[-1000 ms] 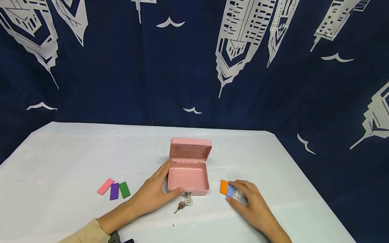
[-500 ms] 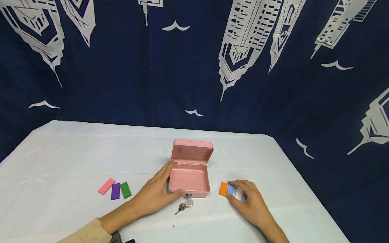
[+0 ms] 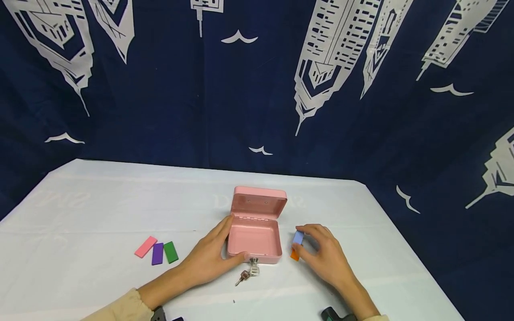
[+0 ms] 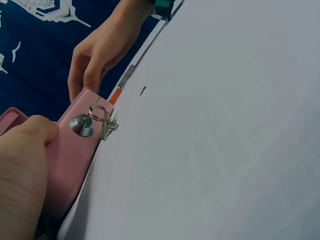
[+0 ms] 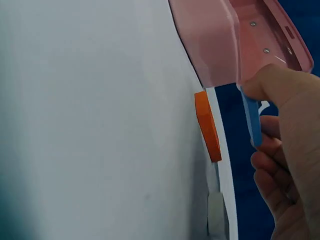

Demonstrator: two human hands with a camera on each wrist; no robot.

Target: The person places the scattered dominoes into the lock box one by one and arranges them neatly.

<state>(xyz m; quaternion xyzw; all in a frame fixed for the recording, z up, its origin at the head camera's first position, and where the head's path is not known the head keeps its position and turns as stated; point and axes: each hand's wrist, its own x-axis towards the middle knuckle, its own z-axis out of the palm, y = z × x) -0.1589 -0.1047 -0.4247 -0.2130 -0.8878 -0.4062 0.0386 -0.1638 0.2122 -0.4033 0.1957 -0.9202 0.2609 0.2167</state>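
Observation:
A pink metal cash box [image 3: 257, 236] stands on the white table with its lid raised; the inside shows bare. My left hand [image 3: 210, 254] grips its left side, thumb at the front edge by the lock. Keys [image 3: 244, 276] hang on a ring from that lock. My right hand [image 3: 323, 249] pinches a light blue block [image 5: 252, 117] between thumb and fingers, just right of the box. Below the block, an orange block [image 5: 207, 126] lies on the table, partly covered by my thumb in the head view. A whitish block [image 5: 216, 212] lies beyond it in the right wrist view.
Pink [image 3: 146, 247], purple [image 3: 157, 253] and green [image 3: 171, 252] blocks lie flat on the table [image 3: 100, 200] left of my left hand. A dark blue cloth [image 3: 160, 102] with white skyline prints hangs behind the table.
My right hand has picked the light blue block up from between the orange and whitish blocks and moved it slightly up and left. The left hand keeps its grip on the box.

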